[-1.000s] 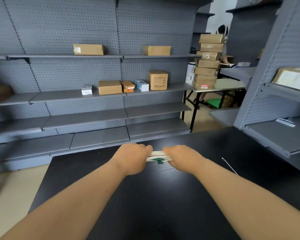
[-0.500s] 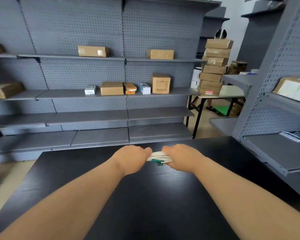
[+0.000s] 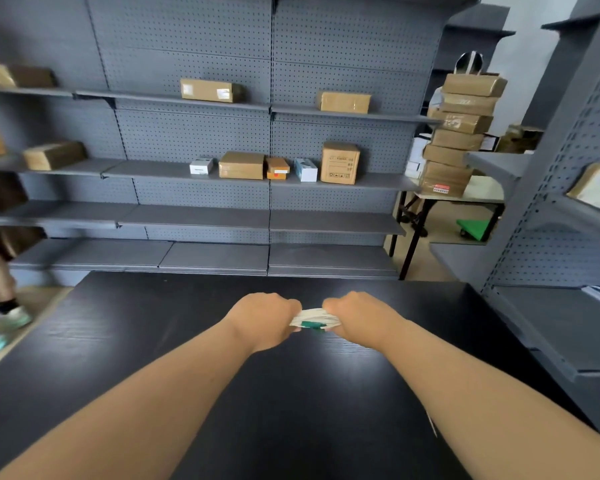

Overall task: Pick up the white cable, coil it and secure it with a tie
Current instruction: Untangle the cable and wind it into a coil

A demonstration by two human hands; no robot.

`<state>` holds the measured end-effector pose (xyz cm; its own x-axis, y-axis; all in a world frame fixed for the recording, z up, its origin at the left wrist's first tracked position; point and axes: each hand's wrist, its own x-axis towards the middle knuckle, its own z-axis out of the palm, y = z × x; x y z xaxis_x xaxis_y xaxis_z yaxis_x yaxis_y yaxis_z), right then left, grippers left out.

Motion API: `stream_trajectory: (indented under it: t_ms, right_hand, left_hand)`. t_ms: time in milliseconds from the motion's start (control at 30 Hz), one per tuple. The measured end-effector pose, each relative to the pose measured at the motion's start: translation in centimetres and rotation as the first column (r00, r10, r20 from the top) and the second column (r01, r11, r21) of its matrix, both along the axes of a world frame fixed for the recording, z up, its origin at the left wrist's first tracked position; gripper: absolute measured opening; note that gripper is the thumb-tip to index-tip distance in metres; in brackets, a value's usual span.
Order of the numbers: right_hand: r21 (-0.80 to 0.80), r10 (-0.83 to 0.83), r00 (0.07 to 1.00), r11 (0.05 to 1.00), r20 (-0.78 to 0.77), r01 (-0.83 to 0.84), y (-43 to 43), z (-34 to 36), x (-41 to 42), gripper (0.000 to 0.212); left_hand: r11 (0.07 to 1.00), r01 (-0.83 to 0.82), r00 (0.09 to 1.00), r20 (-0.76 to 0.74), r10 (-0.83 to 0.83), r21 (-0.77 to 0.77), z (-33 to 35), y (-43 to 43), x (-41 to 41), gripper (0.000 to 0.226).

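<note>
The white cable [image 3: 313, 315] is bunched into a tight flat coil just above the black table [image 3: 146, 341], with a green piece [image 3: 311, 324] showing on its near side. My left hand [image 3: 264, 319] grips the coil's left end and my right hand [image 3: 358, 317] grips its right end. Both fists are curled over it, so the coil's ends and my fingertips are hidden. A thin white tie [image 3: 431, 424] pokes out from under my right forearm on the table.
Grey pegboard shelving [image 3: 201, 216] with cardboard boxes stands behind the table. A second shelf unit [image 3: 551, 327] is close on the right. A stack of boxes [image 3: 459, 133] sits on a far table. A person's leg and shoe [image 3: 0, 317] are at the left edge.
My hands keep the same grip on the coil. The view has tilted and shifted left, and a walking person's leg has come into view at the left.
</note>
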<state>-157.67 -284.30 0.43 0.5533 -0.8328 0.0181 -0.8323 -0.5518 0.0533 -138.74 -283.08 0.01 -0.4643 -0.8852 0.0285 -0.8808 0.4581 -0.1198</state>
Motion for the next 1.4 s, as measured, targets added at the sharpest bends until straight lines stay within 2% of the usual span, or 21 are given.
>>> stream_trajectory:
  t_ms: [133, 200, 267, 367, 500, 633, 800, 1033, 1200, 1400]
  right_hand:
    - [0.002, -0.011, 1.0, 1.0, 0.019, 0.011, 0.1, -0.5, -0.2, 0.022]
    - [0.01, -0.027, 0.999, 1.0, 0.046, 0.027, 0.1, -0.6, -0.2, 0.021]
    - [0.025, -0.057, 0.995, 0.998, 0.076, 0.055, 0.1, -0.5, -0.3, 0.02]
    - [-0.01, -0.069, 0.996, 0.998, 0.056, 0.07, 0.2, -0.5, -0.4, 0.015]
    - [-0.055, -0.067, 0.998, 0.996, 0.003, 0.067, 0.5, -1.3, -0.3, 0.014]
    - [-0.014, -0.102, 0.994, 0.995, -0.026, 0.102, 1.0, -2.5, 0.1, 0.021]
    - [0.067, -0.119, 0.993, 0.991, -0.01, 0.119, 1.3, -3.1, 0.3, 0.019]
    - [0.119, -0.142, 0.99, 0.983, 0.021, 0.139, 1.7, -3.8, 0.8, 0.024]
    - [0.157, -0.192, 0.981, 0.97, 0.02, 0.187, 2.0, -4.8, 0.7, 0.022]
    - [0.108, -0.191, 0.981, 0.976, -0.016, 0.192, 2.1, -5.2, -0.6, 0.024]
  left_hand:
    - [0.988, -0.087, 0.995, 0.043, 0.094, -0.131, -0.3, 0.9, -1.2, 0.013]
    - [0.971, -0.164, 0.986, -0.01, 0.165, -0.175, -0.4, 1.2, -1.7, 0.007]
    - [0.959, -0.208, 0.978, -0.069, 0.198, -0.194, -0.6, 1.6, -1.8, 0.01]
    - [0.963, -0.147, 0.989, -0.052, 0.139, -0.225, -1.5, 1.9, -1.2, 0.006]
    - [0.981, -0.046, 0.999, 0.016, 0.05, -0.187, -2.4, 1.6, -0.5, 0.019]
    - [0.99, 0.052, 0.997, 0.067, -0.044, -0.131, -2.6, 1.0, 0.2, 0.034]
    - [0.989, 0.118, 0.989, 0.096, -0.109, -0.085, -2.7, 1.0, 0.6, 0.044]
    - [0.988, 0.152, 0.979, 0.141, -0.147, -0.022, -3.1, 0.6, 1.0, 0.037]
    - [0.972, 0.231, 0.968, 0.091, -0.234, 0.035, -4.0, 0.1, 1.5, 0.036]
    - [0.964, 0.266, 0.96, 0.083, -0.267, 0.022, -4.8, -0.8, 0.1, 0.033]
